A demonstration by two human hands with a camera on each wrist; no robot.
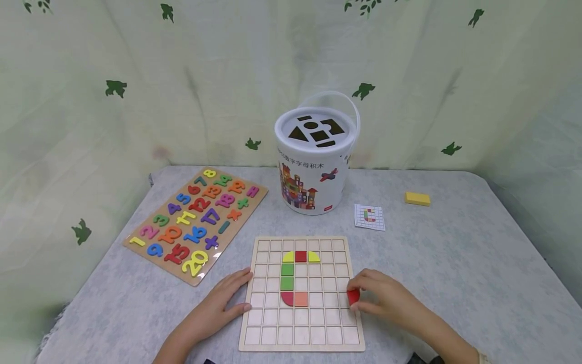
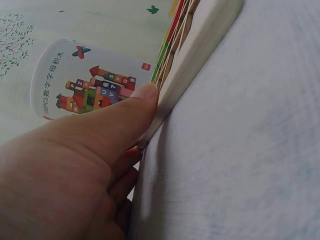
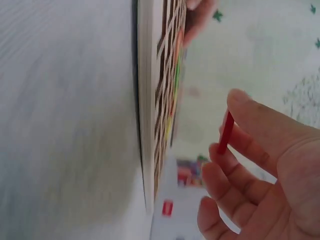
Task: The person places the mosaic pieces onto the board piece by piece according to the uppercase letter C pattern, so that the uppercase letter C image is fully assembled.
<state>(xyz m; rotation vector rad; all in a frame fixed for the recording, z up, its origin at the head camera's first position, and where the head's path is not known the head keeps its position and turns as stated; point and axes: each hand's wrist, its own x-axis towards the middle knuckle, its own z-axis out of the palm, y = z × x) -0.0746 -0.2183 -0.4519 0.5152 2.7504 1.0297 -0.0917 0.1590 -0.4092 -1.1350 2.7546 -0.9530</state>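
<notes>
Red is the colour of the small flat tile [image 1: 353, 296] that the right hand [image 1: 386, 298] pinches between thumb and fingertips, over the right edge of a wooden grid board [image 1: 302, 341]. The right wrist view shows the tile [image 3: 226, 132] on edge, held above the board and not touching it. The board lies near the front edge of a table covered in grey cloth [image 1: 454, 273]. The left hand [image 1: 223, 301] rests against the board's left edge with relaxed fingers, thumb [image 2: 125, 112] pressed to the rim, holding nothing.

On the board, tiles form part of a letter C: a yellow, red and yellow arc [image 1: 300, 256] on top, two green squares [image 1: 287, 276] below, then a dark red curve and an orange square [image 1: 295, 299] at the bottom. The cell to the right of the orange square is bare.

A pattern card [image 1: 369, 217] lies beyond the board's far right corner, a white bucket [image 1: 313, 162] with shape slots in its lid stands near the back centre, a number puzzle [image 1: 195, 222] lies at the left, and a yellow block [image 1: 417, 198] sits near the back right.

Risks, as a judgement: the thin tile could slip from the light pinch, or drop rotated so it sits skewed in a cell. Fingers crossing the board could knock placed tiles out. If the left hand lifts, the board could slide on the cloth.
</notes>
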